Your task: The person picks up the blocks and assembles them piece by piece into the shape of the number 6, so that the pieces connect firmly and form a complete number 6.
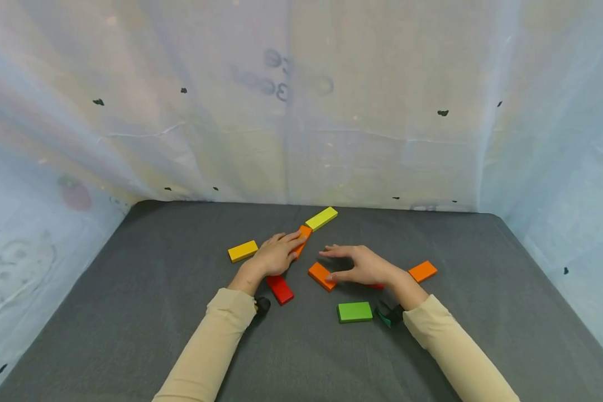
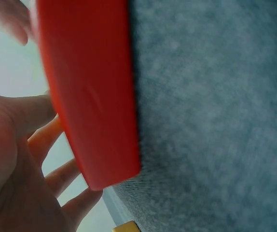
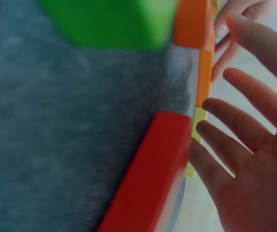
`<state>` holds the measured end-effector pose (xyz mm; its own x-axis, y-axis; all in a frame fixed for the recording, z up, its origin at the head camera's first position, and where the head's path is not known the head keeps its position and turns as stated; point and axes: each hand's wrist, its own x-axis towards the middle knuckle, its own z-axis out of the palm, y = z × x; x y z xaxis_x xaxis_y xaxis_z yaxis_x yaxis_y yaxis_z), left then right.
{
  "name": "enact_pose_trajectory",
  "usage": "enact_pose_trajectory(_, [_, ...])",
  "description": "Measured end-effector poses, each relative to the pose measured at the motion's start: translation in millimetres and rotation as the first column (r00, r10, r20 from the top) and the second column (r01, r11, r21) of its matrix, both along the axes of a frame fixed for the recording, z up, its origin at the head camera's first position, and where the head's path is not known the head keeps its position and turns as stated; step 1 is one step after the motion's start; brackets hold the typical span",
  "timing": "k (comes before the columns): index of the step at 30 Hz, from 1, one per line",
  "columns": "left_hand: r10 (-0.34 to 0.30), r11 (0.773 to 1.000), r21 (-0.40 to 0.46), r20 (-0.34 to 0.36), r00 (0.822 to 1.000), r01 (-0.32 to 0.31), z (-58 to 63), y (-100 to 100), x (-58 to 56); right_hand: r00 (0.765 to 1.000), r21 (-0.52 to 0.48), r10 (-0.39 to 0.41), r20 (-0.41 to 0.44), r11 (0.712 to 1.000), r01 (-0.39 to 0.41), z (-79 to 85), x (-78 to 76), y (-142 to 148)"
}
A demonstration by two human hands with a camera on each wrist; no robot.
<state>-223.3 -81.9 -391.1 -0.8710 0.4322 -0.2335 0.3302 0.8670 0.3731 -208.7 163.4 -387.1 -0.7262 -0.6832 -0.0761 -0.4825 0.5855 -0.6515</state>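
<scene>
My left hand (image 1: 275, 255) reaches over an orange block (image 1: 305, 230), its fingers across the top and its thumb by the near side, pinching it. One end of this block meets a yellow-green block (image 1: 322, 218). Below the left palm lies a red block (image 1: 281, 290), large in the left wrist view. My right hand (image 1: 362, 264) hovers with spread, relaxed fingers and holds nothing. Its thumb is at the edge of a second orange block (image 1: 320, 276); whether they touch is unclear. Another red block (image 3: 153, 174) lies beneath the right hand, mostly hidden in the head view.
A yellow block (image 1: 243, 251) lies left of the left hand. A green block (image 1: 354, 312) sits nearer, and a third orange block (image 1: 423, 271) is beside the right wrist. The dark grey table (image 1: 146, 312) is bordered by pale hanging sheets (image 1: 362, 162).
</scene>
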Motion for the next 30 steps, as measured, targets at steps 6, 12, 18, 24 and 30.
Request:
enact_pose_trajectory(6, [-0.001,1.000,0.010,0.003,1.000,0.001,-0.2,-0.4,-0.8,0.998,-0.021,0.054,-0.021,0.998,-0.054,-5.8,6.6,2.7])
enact_pose_trajectory(12, [-0.005,1.000,0.012,0.003,1.000,0.005,1.1,0.0,0.2,0.997,-0.011,0.074,-0.040,0.997,-0.074,-8.2,8.9,1.3])
enact_pose_trajectory(18, [0.001,1.000,0.012,0.006,1.000,-0.001,2.4,1.0,0.4,0.995,0.006,0.086,-0.044,0.996,-0.085,-9.0,8.6,0.0])
enact_pose_trajectory(24, [0.000,1.000,0.012,0.001,1.000,0.000,1.4,0.6,-0.1,0.992,0.010,0.109,-0.062,0.994,-0.109,-9.4,4.9,-1.5])
enact_pose_trajectory(30, [-0.001,1.000,0.013,-0.006,1.000,0.002,1.5,0.9,0.2,0.991,0.025,0.111,-0.073,0.994,-0.109,-9.1,-0.1,-3.1])
